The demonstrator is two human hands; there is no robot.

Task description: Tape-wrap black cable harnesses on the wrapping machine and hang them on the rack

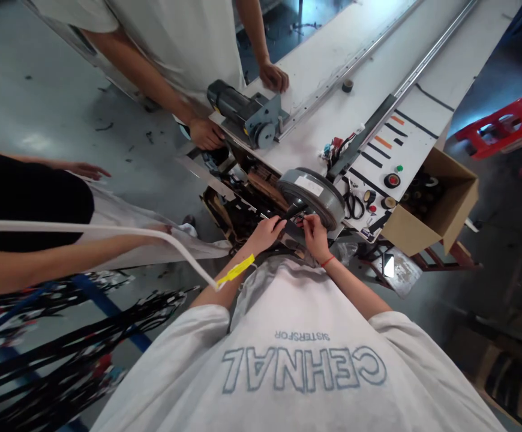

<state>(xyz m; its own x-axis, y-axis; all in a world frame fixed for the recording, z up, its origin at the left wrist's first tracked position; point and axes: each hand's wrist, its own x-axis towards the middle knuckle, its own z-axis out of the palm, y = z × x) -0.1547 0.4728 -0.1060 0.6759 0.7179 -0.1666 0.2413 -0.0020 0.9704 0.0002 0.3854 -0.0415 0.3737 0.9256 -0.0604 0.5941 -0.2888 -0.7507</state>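
Note:
My left hand (pixel 267 233) is closed in a pinch at the near end of the bench. My right hand (pixel 316 237), a red string at its wrist, is also closed, with thumb and fingers together. Between them is a dark strip-like piece (pixel 294 231), too small and shadowed to name. What each hand pinches I cannot make out. Just beyond my fingers stands a large grey roll (pixel 333 201) with a white label. A bundle of thin wires with coloured connectors (pixel 333 149) lies behind it, beside a long metal rail (pixel 427 57).
A co-worker's hand (pixel 206 133) rests near a motor unit (pixel 247 114) on the white bench (pixel 319 57). Another person's arm (pixel 108 252) reaches in from the left. An open cardboard box (pixel 456 201) stands right, above a stool with a phone (pixel 388 265). Black cables (pixel 85 342) hang lower left.

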